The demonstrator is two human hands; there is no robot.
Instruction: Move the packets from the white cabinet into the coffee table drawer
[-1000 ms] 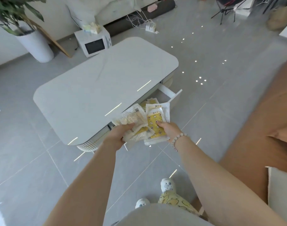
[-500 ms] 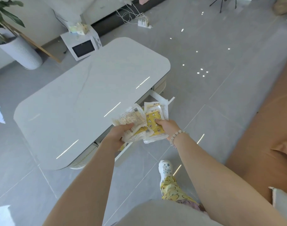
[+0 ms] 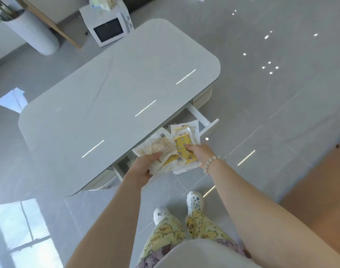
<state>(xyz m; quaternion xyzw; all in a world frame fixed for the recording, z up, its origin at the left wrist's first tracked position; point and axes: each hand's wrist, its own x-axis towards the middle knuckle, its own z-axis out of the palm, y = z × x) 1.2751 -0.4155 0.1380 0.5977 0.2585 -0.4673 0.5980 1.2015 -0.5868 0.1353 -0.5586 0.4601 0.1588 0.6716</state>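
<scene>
I hold a bundle of several clear and yellow snack packets (image 3: 165,147) with both hands. My left hand (image 3: 144,165) grips the bundle's near left edge and my right hand (image 3: 196,151) pinches a yellow packet on the right. The bundle hangs right over the open drawer (image 3: 203,118) of the white coffee table (image 3: 107,97). The drawer sticks out from the table's near side and the packets hide most of its inside. The white cabinet is out of view.
A white microwave (image 3: 107,28) stands on the floor behind the table, beside a white ribbed plant pot (image 3: 34,33). A tan sofa (image 3: 319,186) fills the right edge. My feet (image 3: 176,207) stand on grey tiles in front of the table.
I have stepped closer to the table and now look more steeply down. The bundle of packets has come over the open drawer, still held in both hands.
</scene>
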